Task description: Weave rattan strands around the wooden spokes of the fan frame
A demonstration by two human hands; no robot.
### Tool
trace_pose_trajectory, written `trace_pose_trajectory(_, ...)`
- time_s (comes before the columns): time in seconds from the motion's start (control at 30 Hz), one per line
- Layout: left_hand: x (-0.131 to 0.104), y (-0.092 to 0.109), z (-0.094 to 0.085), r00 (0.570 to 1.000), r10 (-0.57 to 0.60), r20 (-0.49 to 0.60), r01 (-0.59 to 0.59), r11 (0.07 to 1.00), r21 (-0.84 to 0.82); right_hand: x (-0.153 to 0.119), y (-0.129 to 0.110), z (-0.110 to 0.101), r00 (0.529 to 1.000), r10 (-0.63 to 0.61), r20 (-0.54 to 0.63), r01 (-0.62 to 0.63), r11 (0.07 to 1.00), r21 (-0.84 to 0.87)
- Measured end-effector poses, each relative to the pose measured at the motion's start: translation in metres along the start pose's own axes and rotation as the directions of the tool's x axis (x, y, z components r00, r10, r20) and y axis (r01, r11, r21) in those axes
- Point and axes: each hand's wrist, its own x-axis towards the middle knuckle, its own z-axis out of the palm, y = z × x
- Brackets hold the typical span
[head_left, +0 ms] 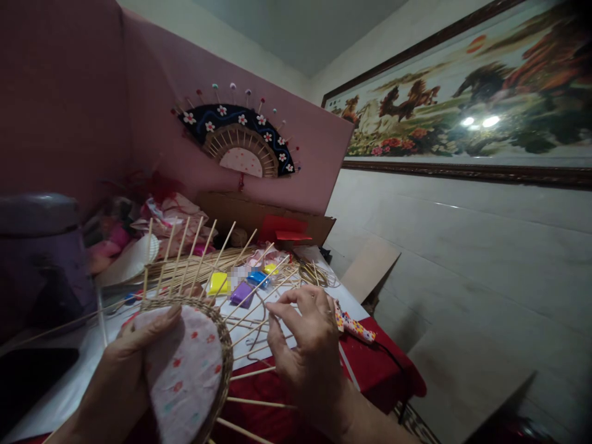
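Note:
A half-round fan frame (187, 364) covered in pale floral cloth is tilted up in my left hand (124, 364). My left thumb presses on its cloth face and the fingers reach behind the rim. Brown twine (225, 336) is woven along the curved edge, and several thin bamboo sticks (250, 374) fan out from it. My right hand (308, 345) is beside the sticks on the right, thumb and forefinger pinched together. A loose strand of brown cord (253, 345) passes at those fingertips and hangs among the sticks.
Yellow (218, 283), purple (241, 294) and blue (258, 279) clay packets lie on the table beyond the frame. Behind are a bundle of sticks (185, 271) and scissors (309, 271). A patterned glue gun (354, 325) lies right. A finished fan (240, 139) hangs on the pink board.

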Motion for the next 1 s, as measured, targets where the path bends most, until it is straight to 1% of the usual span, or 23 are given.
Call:
trace_pose_trajectory(0.1, 0.0013, -0.0004, -0.0022, 0.997, 0.035, 0.063, -0.038, 0.998, 0.056, 0.0001, 0.0004, 0.0013, 1.000, -0.013, 0.029, 0.012, 1.000, 0.005)
trace_pose_trajectory(0.2, 0.0018, -0.0003, -0.0038, 0.996, 0.037, 0.086, -0.042, 0.997, 0.064, 0.0012, 0.0008, 0.0017, 0.998, -0.016, 0.060, 0.016, 1.000, 0.001)
trace_pose_trajectory(0.3, 0.0005, 0.0006, -0.0025, 0.996, 0.034, 0.082, -0.039, 0.997, 0.062, 0.0016, 0.0012, 0.0016, 0.996, -0.012, 0.084, 0.012, 1.000, -0.007)
trace_pose_trajectory(0.53, -0.0016, 0.0012, 0.0011, 0.998, 0.037, 0.052, -0.039, 0.999, 0.036, 0.0003, 0.0021, 0.0037, 0.996, -0.007, 0.094, 0.006, 1.000, 0.007)
trace_pose_trajectory(0.83, -0.0027, 0.0035, 0.0032, 0.999, 0.031, 0.032, -0.031, 0.999, 0.018, -0.0004, 0.0032, 0.0036, 0.997, -0.012, 0.075, 0.010, 0.999, 0.037)
trace_pose_trajectory(1.0, -0.0013, 0.0018, 0.0007, 0.998, 0.039, 0.052, -0.041, 0.998, 0.041, -0.0007, 0.0024, 0.0025, 0.999, -0.014, 0.048, 0.011, 0.999, 0.051)
